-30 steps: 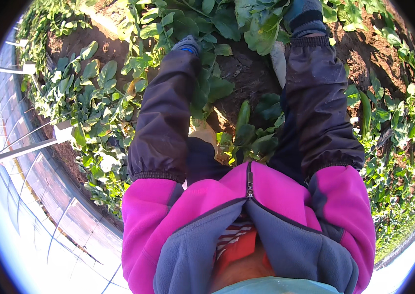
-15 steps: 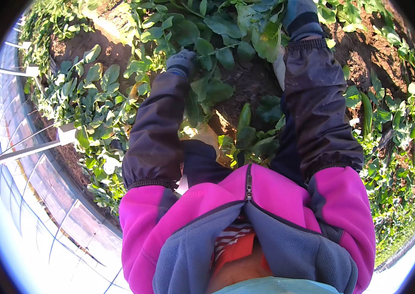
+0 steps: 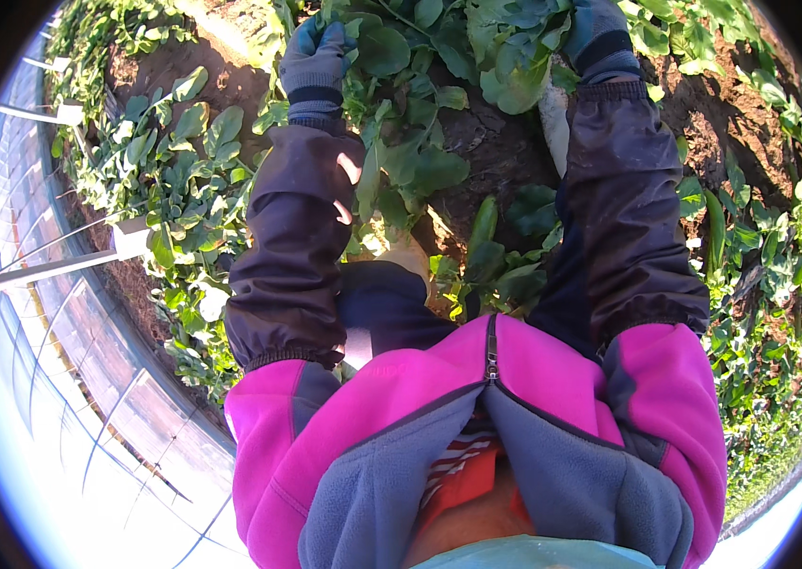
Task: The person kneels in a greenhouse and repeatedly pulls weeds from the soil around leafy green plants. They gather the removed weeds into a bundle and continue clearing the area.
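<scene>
My gloved left hand (image 3: pixel 314 59) and right hand (image 3: pixel 596 33) reach into soft, tear-prone leaves (image 3: pixel 505 66) on the soil bed (image 3: pixel 486 161); grip unclear. I'd grasp low, near stems.

A raised bed of dark brown soil (image 3: pixel 491 161) carries everything here. Broad-leaved green plants (image 3: pixel 173 161) grow thickly out of it along the left side, and more leafy plants (image 3: pixel 761 247) cover it on the right. Between them lies a strip of bare, clumpy earth.
</scene>
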Available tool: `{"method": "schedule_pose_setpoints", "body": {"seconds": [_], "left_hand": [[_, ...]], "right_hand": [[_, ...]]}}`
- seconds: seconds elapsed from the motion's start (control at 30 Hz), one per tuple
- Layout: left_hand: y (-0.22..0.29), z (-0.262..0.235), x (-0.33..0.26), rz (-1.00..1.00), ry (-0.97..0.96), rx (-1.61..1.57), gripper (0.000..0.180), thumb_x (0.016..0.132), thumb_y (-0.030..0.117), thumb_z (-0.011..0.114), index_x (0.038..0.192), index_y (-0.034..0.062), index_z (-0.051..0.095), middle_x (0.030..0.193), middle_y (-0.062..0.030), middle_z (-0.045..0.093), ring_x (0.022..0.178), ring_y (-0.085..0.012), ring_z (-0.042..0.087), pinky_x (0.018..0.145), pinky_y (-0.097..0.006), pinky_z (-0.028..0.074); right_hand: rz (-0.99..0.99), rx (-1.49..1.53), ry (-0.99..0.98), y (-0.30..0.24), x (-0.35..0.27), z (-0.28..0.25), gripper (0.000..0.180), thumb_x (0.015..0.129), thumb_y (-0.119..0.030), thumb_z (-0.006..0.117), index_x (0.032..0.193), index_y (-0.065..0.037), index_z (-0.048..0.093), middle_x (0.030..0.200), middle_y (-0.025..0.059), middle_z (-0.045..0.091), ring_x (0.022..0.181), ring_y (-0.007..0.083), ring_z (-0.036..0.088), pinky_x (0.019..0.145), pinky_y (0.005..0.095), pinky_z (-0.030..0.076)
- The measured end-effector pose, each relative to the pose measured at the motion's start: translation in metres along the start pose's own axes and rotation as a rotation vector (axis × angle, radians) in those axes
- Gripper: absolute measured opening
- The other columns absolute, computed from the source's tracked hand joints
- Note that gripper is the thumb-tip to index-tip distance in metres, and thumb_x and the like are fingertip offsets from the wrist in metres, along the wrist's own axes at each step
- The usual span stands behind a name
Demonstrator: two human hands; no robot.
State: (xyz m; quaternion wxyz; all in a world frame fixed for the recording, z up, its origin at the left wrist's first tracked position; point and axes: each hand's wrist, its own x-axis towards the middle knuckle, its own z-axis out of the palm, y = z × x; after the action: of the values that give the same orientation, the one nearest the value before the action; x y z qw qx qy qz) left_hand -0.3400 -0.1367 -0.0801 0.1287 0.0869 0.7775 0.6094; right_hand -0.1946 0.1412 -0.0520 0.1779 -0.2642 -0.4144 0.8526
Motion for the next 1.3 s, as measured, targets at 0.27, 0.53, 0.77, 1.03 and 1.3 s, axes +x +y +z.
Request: {"method": "schedule_pose_setpoints", "body": {"seconds": [0.27, 0.53, 0.77, 1.03, 1.3], "left_hand": [[0.057, 0.096, -0.048, 0.752, -0.391, 0.739, 0.024, 0.087, 0.016, 0.060, 0.107, 0.0036, 0.062, 0.092, -0.0052, 0.065, 0.087, -0.0153, 0.060, 0.075, -0.027, 0.047], [-0.065, 0.110, 0.011, 0.513, -0.695, 1.551, 0.026, 0.090, 0.032, 0.049, 0.112, 0.0235, 0.061, 0.127, -0.0047, 0.051, 0.107, -0.0242, 0.052, 0.087, -0.042, 0.044], [-0.142, 0.110, -0.009, 0.685, -0.878, 1.639, 0.030, 0.084, 0.038, 0.051, 0.109, 0.0259, 0.061, 0.140, -0.0028, 0.037, 0.131, -0.0280, 0.031, 0.107, -0.047, 0.026], [-0.049, 0.057, 0.055, 0.309, -0.367, 1.432, 0.033, 0.078, 0.030, 0.063, 0.110, 0.0220, 0.060, 0.116, -0.0067, 0.060, 0.108, -0.0260, 0.056, 0.093, -0.039, 0.042], [-0.067, 0.000, 0.093, -0.011, -0.178, -0.233, 0.031, 0.075, 0.013, 0.070, 0.103, 0.0043, 0.059, 0.099, -0.0131, 0.066, 0.089, -0.0288, 0.064, 0.069, -0.041, 0.057]], "right_hand": [[0.021, -0.044, -0.031, 0.029, -0.004, 0.019, 0.023, 0.087, -0.017, 0.060, 0.107, -0.005, 0.061, 0.086, 0.0046, 0.063, 0.070, 0.0142, 0.060, 0.060, 0.0258, 0.050], [-0.183, -0.036, 0.143, 0.009, 0.011, -0.016, 0.023, 0.087, -0.014, 0.060, 0.107, -0.003, 0.061, 0.089, 0.0068, 0.064, 0.073, 0.0161, 0.061, 0.063, 0.0264, 0.051], [-0.209, -0.027, 0.138, 0.006, 0.021, -0.030, 0.024, 0.086, -0.012, 0.060, 0.107, -0.001, 0.060, 0.091, 0.0086, 0.064, 0.076, 0.0177, 0.062, 0.065, 0.0270, 0.051], [-0.122, 0.003, 0.038, 0.010, 0.008, -0.025, 0.025, 0.086, -0.010, 0.060, 0.108, 0.001, 0.059, 0.094, 0.0108, 0.064, 0.080, 0.0195, 0.063, 0.068, 0.0276, 0.052], [0.004, -0.038, -0.146, 0.019, 0.003, -0.015, 0.025, 0.085, -0.007, 0.060, 0.108, 0.003, 0.059, 0.097, 0.0129, 0.064, 0.083, 0.0214, 0.064, 0.070, 0.0283, 0.053]]}}
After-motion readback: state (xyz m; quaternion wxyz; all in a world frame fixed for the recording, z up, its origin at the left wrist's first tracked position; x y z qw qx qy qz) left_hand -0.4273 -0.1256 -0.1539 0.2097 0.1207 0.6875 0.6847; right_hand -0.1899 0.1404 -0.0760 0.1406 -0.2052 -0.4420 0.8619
